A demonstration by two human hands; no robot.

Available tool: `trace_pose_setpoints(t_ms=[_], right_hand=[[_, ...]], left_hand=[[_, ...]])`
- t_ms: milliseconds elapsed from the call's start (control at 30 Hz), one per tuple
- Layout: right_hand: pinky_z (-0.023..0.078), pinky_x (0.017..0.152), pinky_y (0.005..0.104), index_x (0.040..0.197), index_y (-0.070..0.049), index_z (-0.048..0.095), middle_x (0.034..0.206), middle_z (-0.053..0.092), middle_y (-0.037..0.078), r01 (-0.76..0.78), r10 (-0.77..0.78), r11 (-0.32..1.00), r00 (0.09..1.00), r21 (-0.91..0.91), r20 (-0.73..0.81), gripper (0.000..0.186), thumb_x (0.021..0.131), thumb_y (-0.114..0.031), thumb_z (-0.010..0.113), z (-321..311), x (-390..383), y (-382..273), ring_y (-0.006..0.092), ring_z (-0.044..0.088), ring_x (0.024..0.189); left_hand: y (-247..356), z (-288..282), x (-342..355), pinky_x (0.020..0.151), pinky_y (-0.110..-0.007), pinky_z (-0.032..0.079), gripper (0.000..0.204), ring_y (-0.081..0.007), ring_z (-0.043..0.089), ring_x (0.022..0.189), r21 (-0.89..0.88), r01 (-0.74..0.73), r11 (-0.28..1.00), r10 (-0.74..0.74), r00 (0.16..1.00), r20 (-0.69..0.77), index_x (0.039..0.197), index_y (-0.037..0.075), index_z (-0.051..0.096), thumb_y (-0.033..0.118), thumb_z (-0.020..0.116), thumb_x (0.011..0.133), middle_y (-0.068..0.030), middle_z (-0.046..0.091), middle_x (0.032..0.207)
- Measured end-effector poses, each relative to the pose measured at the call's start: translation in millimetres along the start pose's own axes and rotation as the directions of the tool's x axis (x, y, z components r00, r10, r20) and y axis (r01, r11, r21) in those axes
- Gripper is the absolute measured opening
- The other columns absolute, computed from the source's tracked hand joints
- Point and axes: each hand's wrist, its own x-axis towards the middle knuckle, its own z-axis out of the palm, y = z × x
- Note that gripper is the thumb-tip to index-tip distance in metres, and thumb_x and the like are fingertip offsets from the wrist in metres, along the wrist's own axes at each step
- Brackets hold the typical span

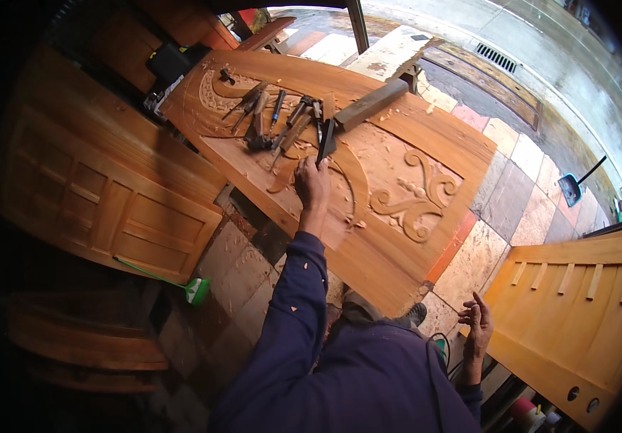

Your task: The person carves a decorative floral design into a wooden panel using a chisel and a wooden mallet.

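Well, the carved, orange-brown door panel (397, 169) lies ahead, partly under tools (277, 107); near it, the right hand (477, 325), fingers loosely spread; over it, the left hand (312, 182), fingers closed round a black object (326, 141) — lower end hidden, kind unclear.

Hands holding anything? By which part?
Left hand: a slim black object, gripped by its near end; exact kind unclear. Right hand: appears empty.
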Motion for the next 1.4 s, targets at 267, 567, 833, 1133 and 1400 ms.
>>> trace_pose_setpoints(t_ms=[267, 567, 833, 1133, 1400], right_hand=[[0.052, 0.077, 0.0251, 0.142, -0.002, 0.061, 0.111, 0.068, 0.007, 0.208, -0.248, 0.923, 0.965, -0.325, -0.085, 0.039, 0.107, -0.019, 0.062, 157, 40, -4, 0.0123, 0.065, 0.091], [0.054, 0.084, 0.0322, 0.133, 0.0, 0.066, 0.108, 0.066, 0.012, 0.22, -0.411, 0.728, 0.898, -0.649, -0.157, 0.035, 0.099, -0.008, 0.069, 207, 36, 6, 0.0205, 0.065, 0.088], [0.052, 0.087, 0.0344, 0.131, 0.001, 0.067, 0.106, 0.064, 0.012, 0.208, -0.484, 0.634, 0.858, -0.744, -0.173, 0.036, 0.096, -0.006, 0.071, 220, 42, -3, 0.0233, 0.063, 0.092], [0.052, 0.083, 0.0326, 0.132, 0.0, 0.067, 0.113, 0.064, 0.013, 0.219, -0.441, 0.701, 0.881, -0.679, -0.171, 0.036, 0.097, -0.009, 0.071, 213, 23, -7, 0.0209, 0.062, 0.087], [0.052, 0.083, 0.0324, 0.132, 0.0, 0.068, 0.122, 0.064, 0.014, 0.092, -0.462, 0.661, 0.832, -0.745, -0.308, 0.036, 0.1, -0.015, 0.071, 219, -18, -1, 0.0229, 0.064, 0.099]], left_hand=[[-72, 32, 73, 0.082, -0.049, 0.053, 0.018, -0.0401, 0.066, 0.097, -0.079, -0.07, 0.994, 0.074, 0.996, 0.041, 0.103, 0.006, 0.067, 0.021, 0.072, 0.096, -0.0172, 0.067, 0.103], [-125, -12, 151, 0.083, -0.044, 0.056, 0.022, -0.0371, 0.068, 0.098, -0.107, -0.214, 0.971, 0.218, 0.975, 0.031, 0.116, 0.003, 0.071, 0.019, 0.064, 0.102, -0.0171, 0.07, 0.106], [-98, 32, 180, 0.081, -0.038, 0.062, 0.017, -0.0281, 0.075, 0.095, -0.175, -0.431, 0.885, 0.433, 0.901, -0.031, 0.112, 0.007, 0.074, 0.015, 0.068, 0.099, -0.0146, 0.077, 0.105], [-166, 34, 287, 0.083, -0.044, 0.058, 0.02, -0.0367, 0.072, 0.098, -0.008, -0.26, 0.966, 0.259, 0.964, -0.055, 0.114, 0.004, 0.074, 0.013, 0.063, 0.099, -0.0192, 0.074, 0.11], [-248, 43, 329, 0.094, -0.048, 0.052, 0.028, -0.0418, 0.067, 0.111, 0.154, 0.028, 0.988, -0.033, 0.999, 0.03, 0.12, 0.003, 0.071, 0.018, 0.066, 0.098, -0.0227, 0.071, 0.119]])
